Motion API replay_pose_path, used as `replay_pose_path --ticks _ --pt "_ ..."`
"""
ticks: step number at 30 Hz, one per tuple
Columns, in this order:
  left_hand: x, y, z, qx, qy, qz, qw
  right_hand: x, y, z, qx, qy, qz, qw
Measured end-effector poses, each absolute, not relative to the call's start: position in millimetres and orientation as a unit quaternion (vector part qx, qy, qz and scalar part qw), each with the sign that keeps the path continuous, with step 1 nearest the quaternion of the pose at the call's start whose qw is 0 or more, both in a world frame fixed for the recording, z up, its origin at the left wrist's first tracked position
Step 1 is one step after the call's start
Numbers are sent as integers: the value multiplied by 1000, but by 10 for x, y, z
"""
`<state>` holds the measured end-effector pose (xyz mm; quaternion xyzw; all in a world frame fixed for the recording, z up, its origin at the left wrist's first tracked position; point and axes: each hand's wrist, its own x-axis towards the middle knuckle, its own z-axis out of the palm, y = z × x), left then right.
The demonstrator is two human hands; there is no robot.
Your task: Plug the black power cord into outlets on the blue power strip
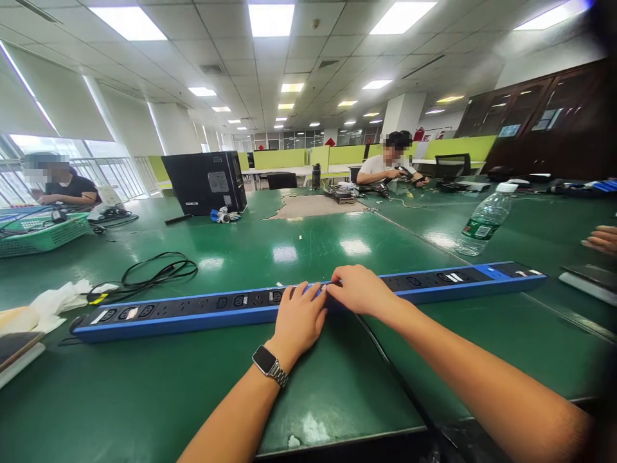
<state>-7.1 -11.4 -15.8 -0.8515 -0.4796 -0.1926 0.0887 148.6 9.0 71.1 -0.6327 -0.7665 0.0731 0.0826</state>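
Observation:
A long blue-and-black power strip [193, 307] with a row of sockets lies across the green table in front of me. My left hand [299, 318], with a watch [267, 364] on its wrist, rests over the strip's middle, fingers curled across its top. Just to the right, my right hand [359, 289] bends over the same strip, its thumb and fingers drawn together close to my left fingertips. Whatever is between those right fingers is hidden. A black cable [385, 360] runs from beneath my right hand toward the table's near edge.
A plastic water bottle [486, 218] stands at the right, near another person's hand [602, 240]. Coiled black cable [157, 273] lies left, beside white wrapping [62, 302]. Farther back are a computer tower [205, 183], a green basket [45, 235] and two people seated.

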Motion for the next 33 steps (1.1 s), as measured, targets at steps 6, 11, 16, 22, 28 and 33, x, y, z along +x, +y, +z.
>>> replay_pose_path --ticks 6,11,16,22,28,33 --pt "-77 -120 -128 -855 -477 -188 77 1523 154 679 -616 -776 95 97" --pt "-81 -139 -108 -858 -473 -186 73 1559 206 663 -632 -766 68 94" --pt "-71 -166 -105 -871 -456 -163 79 1746 265 660 -641 -761 59 81" --pt "-57 -168 -120 -869 -461 -161 79 1996 302 659 -663 -747 22 54" --pt "-49 -174 -127 -867 -464 -166 75 2050 330 673 -660 -749 31 54" --pt "-49 -172 -127 -866 -467 -169 67 2120 343 665 -662 -747 20 47"
